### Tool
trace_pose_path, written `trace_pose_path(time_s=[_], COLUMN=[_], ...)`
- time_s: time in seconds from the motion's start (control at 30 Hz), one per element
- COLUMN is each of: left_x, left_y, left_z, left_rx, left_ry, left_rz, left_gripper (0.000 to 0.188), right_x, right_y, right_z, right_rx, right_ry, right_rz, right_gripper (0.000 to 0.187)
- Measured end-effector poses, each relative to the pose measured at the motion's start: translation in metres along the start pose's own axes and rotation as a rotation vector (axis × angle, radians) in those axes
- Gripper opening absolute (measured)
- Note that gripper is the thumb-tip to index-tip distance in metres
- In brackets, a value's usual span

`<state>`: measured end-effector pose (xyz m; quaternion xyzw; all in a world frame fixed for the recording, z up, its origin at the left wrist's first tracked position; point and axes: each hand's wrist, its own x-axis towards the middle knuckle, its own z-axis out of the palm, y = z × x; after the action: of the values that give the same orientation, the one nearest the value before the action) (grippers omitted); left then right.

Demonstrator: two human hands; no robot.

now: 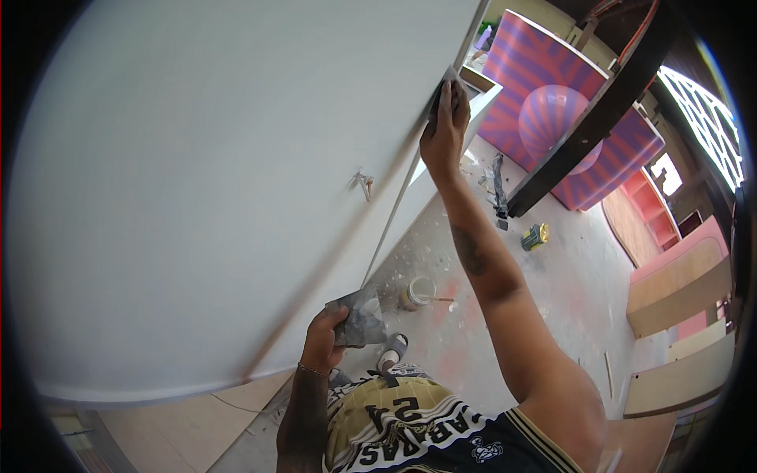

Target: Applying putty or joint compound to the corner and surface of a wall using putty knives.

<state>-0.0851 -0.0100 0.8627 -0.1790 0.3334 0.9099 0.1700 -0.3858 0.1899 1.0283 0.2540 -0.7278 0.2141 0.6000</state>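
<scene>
A large white panel (213,181) takes up the left and middle, with its long edge slanting up to the right. My right hand (448,118) is raised on an outstretched arm at the upper part of that edge. Its fingers press a thin, flat grey piece (451,76) against the edge; most of it is hidden under the hand. Lower down, my left hand (321,337) is closed on a square, smudged grey plate (364,322), thumb on top, in front of the panel's lower edge. Wires (364,185) poke out of the panel's face.
A paint bucket (418,293) with a stick stands on the spattered floor near my foot (392,351). Further right are a yellow-green can (535,236), a dark slanted beam (587,114) and a pink-purple striped counter (544,71). Curved wooden pieces (682,299) stand at far right.
</scene>
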Motion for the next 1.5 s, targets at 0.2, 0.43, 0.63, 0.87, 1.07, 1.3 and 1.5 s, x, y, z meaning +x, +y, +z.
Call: trace_pose_path(time_s=[0.2,0.43,0.63,0.87,1.07,1.3,1.5], left_x=[-0.005,-0.010,-0.006,-0.016,-0.015,-0.010,-0.006], left_y=[-0.002,-0.004,-0.011,-0.007,-0.006,-0.006,-0.005], left_z=[-0.009,-0.015,-0.011,-0.007,-0.014,-0.020,-0.023], left_rx=[-0.046,-0.026,0.018,0.023,0.020,0.005,0.050], left_ry=[0.025,-0.071,-0.114,-0.146,-0.118,-0.171,-0.168], left_rz=[0.016,-0.031,-0.089,-0.059,-0.071,-0.089,-0.111], left_gripper=[0.028,0.029,0.032,0.031,0.030,0.035,0.036], right_x=[-0.082,-0.066,0.056,0.094,0.068,0.036,0.012], right_y=[0.011,-0.006,-0.014,-0.008,-0.015,-0.016,-0.019], right_z=[-0.009,-0.060,-0.061,-0.051,-0.043,-0.042,-0.042], right_rx=[-0.229,-0.417,-0.596,-0.869,-0.975,-0.933,-0.943], right_ry=[-0.152,-0.170,-0.110,-0.170,-0.233,-0.274,-0.328], right_rz=[0.093,0.020,-0.133,-0.216,-0.217,-0.193,-0.195], right_gripper=[0.068,0.058,0.056,0.048,0.051,0.050,0.049])
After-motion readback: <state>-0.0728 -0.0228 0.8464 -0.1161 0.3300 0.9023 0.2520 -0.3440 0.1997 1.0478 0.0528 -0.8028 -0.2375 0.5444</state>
